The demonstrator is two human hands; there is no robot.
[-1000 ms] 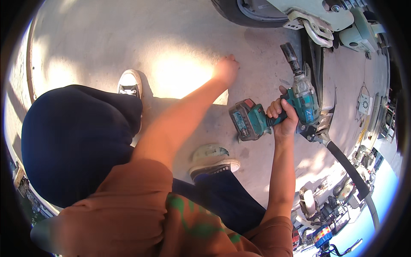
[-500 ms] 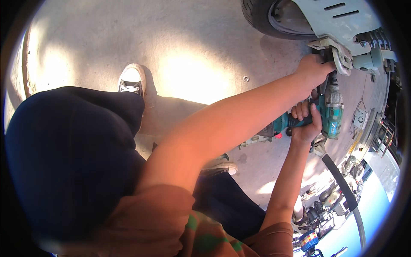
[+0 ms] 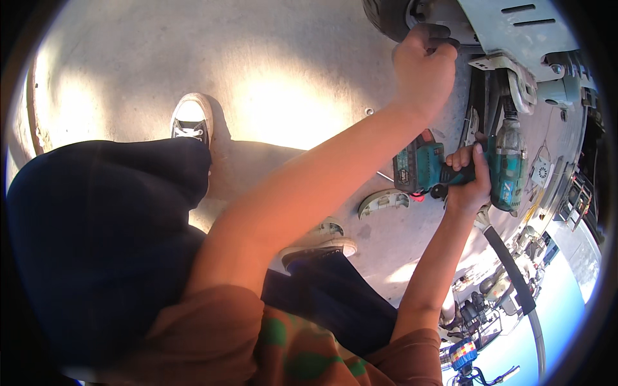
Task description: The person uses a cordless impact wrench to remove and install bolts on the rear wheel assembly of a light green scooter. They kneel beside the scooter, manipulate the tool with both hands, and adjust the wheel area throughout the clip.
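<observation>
Power tool (image 3: 508, 161) over sun-patched concrete floor (image 3: 293, 96)

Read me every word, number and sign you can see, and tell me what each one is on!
No words or numbers are clear enough to quote.
Teal power tool: pale mark on its body, too small to read.
Battery pack: pale marking, too small and blurred.
Bright checked thing: coloured squares, no readable writing.
</observation>
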